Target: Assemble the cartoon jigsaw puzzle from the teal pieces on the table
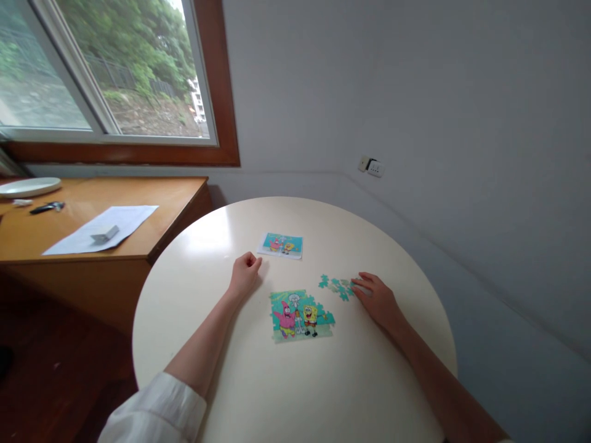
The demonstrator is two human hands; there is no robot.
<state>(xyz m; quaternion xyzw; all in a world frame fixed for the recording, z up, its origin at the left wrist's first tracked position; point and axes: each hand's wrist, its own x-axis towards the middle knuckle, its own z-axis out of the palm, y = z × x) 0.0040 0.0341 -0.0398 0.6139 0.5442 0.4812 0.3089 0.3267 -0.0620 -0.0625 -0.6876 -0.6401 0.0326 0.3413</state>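
Observation:
A partly joined jigsaw puzzle of cartoon figures lies flat on the round table, its upper right edge stepped where pieces end. Beyond it is a small picture card with a similar scene. My left hand rests curled into a loose fist just left of the card, with nothing showing in it. Several loose teal puzzle pieces form a small cluster right of the puzzle. At that cluster's right side my right hand has its fingers stretched apart, the fingertips touching or just over the outermost pieces.
The round white table stands close to the wall. To the left, a wooden desk holds a paper sheet with a small pale block, keys and a white plate. A wall socket sits behind.

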